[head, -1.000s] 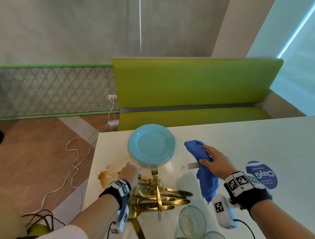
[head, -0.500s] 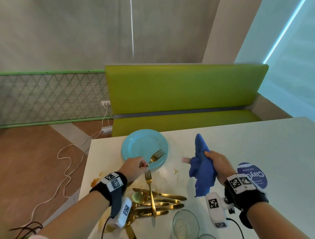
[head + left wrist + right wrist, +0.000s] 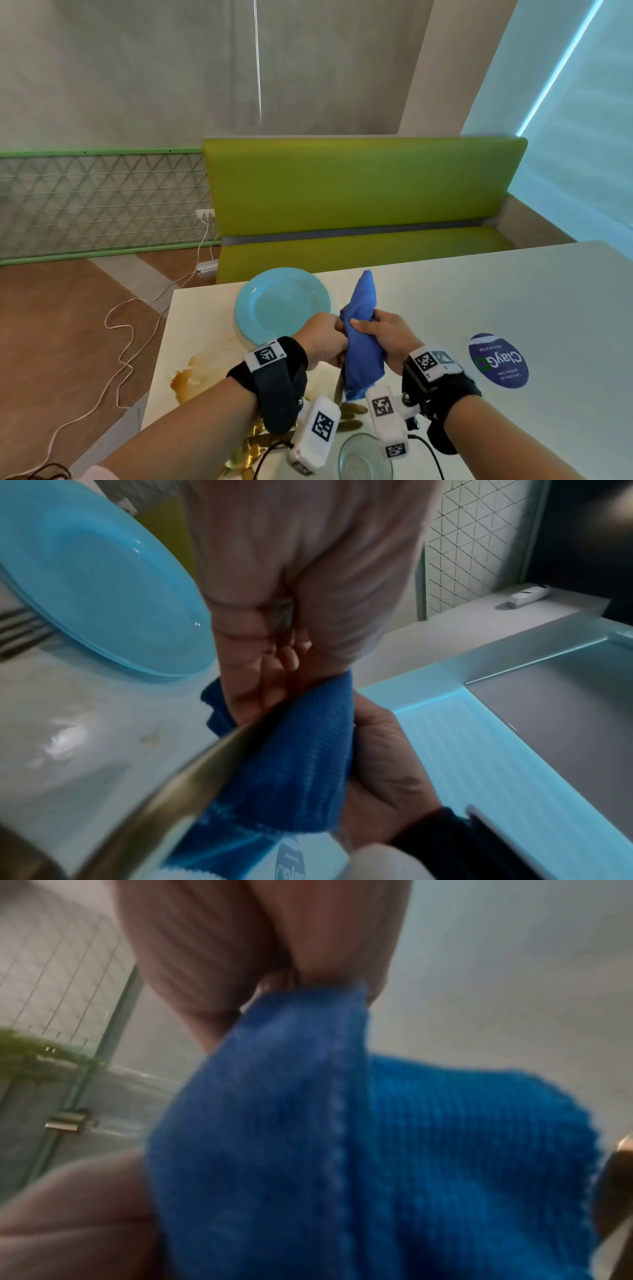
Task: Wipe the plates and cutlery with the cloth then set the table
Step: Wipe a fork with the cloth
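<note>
Both hands meet above the white table (image 3: 479,291), just in front of a stack of light-blue plates (image 3: 274,308). My left hand (image 3: 327,337) grips a gold fork; its handle (image 3: 339,387) slants down toward me and crosses the left wrist view (image 3: 192,772). My right hand (image 3: 383,334) clutches the blue cloth (image 3: 363,356), wrapped round the fork's upper part, so the tines are hidden. The cloth (image 3: 342,1150) fills the right wrist view. The plates (image 3: 103,588) lie to the left of the left hand.
More gold cutlery (image 3: 349,416) lies in a heap under my wrists, beside a clear glass (image 3: 363,455). A brown spill (image 3: 186,383) stains the table's left side. A round blue sticker (image 3: 498,359) sits to the right. A green bench (image 3: 359,192) stands beyond the table.
My left hand lifted a fork from the pile and carried it right. My right hand raised the cloth and closed it round the fork; both hands now touch.
</note>
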The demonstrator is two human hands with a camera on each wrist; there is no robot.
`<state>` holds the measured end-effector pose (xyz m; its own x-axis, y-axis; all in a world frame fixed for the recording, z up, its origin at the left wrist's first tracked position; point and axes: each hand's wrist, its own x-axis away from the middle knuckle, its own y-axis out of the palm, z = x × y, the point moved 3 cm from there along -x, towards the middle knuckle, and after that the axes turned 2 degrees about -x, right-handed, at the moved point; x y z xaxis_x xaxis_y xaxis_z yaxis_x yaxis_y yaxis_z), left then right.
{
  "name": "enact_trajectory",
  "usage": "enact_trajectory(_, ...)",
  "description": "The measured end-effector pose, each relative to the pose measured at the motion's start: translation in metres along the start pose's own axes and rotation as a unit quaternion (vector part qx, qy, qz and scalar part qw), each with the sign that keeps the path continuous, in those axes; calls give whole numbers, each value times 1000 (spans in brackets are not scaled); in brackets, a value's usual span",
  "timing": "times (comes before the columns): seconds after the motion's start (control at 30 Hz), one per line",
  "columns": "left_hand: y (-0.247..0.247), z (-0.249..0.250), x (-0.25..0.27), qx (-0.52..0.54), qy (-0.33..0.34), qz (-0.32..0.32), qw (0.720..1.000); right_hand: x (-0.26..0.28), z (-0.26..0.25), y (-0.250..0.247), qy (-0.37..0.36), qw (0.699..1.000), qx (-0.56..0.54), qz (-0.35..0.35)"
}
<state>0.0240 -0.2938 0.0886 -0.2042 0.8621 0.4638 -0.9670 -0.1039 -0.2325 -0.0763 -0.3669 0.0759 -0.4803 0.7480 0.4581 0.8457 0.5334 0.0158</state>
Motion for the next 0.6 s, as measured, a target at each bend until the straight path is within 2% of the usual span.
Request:
enact_trajectory(0.1,5,-3,3,-16,-4,-27,999,-7,-2,-4,-13,989,130,69)
enact_trajectory(0.23,3,1,5,-33,-22,-37,999,-11,-13,-8,-57,923,364,107)
enact_trajectory(0.37,3,-3,3,-29,-40,-47,998,-16,-18,-14,-66,917,391,51)
enact_trajectory(0.43,2,-7,2,-13,-53,-58,997,-16,-23,-18,-84,901,424,40)
enact_trajectory(0.5,-1,-9,1,-16,-65,-57,996,-18,-30,-26,-112,891,434,69)
enact_trajectory(0.53,-4,-10,0,-20,-67,-48,996,-19,-33,-32,-120,896,416,97)
enact_trajectory(0.6,-12,-15,-4,-17,-61,-6,998,-24,-39,-48,-113,929,319,152)
